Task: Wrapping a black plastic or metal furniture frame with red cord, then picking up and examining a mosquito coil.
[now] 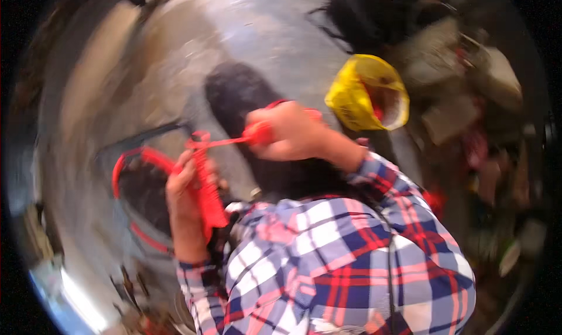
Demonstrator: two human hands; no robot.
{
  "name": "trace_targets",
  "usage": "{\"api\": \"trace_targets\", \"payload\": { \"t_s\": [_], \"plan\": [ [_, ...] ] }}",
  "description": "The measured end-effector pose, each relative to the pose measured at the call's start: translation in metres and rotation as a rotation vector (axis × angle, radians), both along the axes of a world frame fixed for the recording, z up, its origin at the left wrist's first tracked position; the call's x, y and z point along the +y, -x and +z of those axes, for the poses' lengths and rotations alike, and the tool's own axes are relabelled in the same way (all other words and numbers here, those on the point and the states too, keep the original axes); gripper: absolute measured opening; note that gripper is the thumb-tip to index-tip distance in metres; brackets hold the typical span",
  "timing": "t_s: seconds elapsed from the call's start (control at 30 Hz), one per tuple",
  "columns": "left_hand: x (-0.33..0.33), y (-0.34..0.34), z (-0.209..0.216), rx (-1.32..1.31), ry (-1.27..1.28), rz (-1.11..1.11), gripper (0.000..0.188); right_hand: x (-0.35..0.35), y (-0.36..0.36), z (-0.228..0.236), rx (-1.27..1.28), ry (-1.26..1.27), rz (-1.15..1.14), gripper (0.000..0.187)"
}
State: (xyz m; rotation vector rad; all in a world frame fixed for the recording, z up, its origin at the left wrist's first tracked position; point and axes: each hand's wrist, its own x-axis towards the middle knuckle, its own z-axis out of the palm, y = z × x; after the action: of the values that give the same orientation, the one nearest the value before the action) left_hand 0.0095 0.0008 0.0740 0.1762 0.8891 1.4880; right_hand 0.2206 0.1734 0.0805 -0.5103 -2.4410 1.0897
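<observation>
My left hand (182, 186) is closed around a flat red strip (211, 197), whose wide end hangs toward my shirt. From the top of the strip a taut red strand (227, 142) runs across to my right hand (290, 131). That hand is a fist over a red bundle (259, 134), which sticks out on its left side; motion blur hides its exact kind. More red shows beyond the knuckles. A curved red band (119, 174) loops out to the left of my left hand, beside a dark rounded shape over the floor.
A yellow bag (357, 98) with its mouth open stands on the floor right of my right hand, with something red inside. Dark bulky things and blurred pale pieces (451, 115) crowd the right side. My dark-clad leg (240, 89) stretches ahead. Thin-legged objects (130, 288) lie lower left.
</observation>
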Motion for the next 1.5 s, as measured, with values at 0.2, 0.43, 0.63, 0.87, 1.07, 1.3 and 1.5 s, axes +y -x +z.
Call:
{"api": "trace_targets", "payload": {
  "t_s": [0.2, 0.43, 0.63, 0.87, 1.07, 1.3, 1.5],
  "plan": [
    [-0.007, 0.006, -0.005, -0.027, -0.074, -0.066, 0.034, -0.009, -0.03, 0.013, -0.005, 0.455, -0.182, 0.025],
    [0.004, 0.0, -0.011, -0.11, -0.144, -0.032, 0.052, -0.011, -0.05, -0.003, -0.04, 0.486, -0.17, 0.025],
    [0.006, 0.001, -0.014, -0.141, -0.17, -0.031, 0.051, -0.01, -0.051, -0.007, -0.063, 0.458, -0.188, 0.027],
    [0.007, 0.003, -0.021, -0.18, -0.233, -0.034, 0.034, -0.012, -0.059, -0.015, -0.026, 0.626, -0.243, 0.026],
    [0.003, 0.002, -0.021, -0.161, -0.231, -0.03, 0.028, -0.01, -0.06, -0.018, 0.098, 0.856, -0.299, 0.019],
    [0.005, 0.001, -0.012, -0.064, -0.153, -0.025, 0.032, -0.015, -0.07, -0.022, 0.084, 0.823, -0.321, 0.018],
    [-0.01, 0.006, -0.013, -0.116, -0.131, -0.018, 0.048, 0.026, -0.043, -0.016, 0.013, 0.769, -0.366, 0.023]
  ]
}}
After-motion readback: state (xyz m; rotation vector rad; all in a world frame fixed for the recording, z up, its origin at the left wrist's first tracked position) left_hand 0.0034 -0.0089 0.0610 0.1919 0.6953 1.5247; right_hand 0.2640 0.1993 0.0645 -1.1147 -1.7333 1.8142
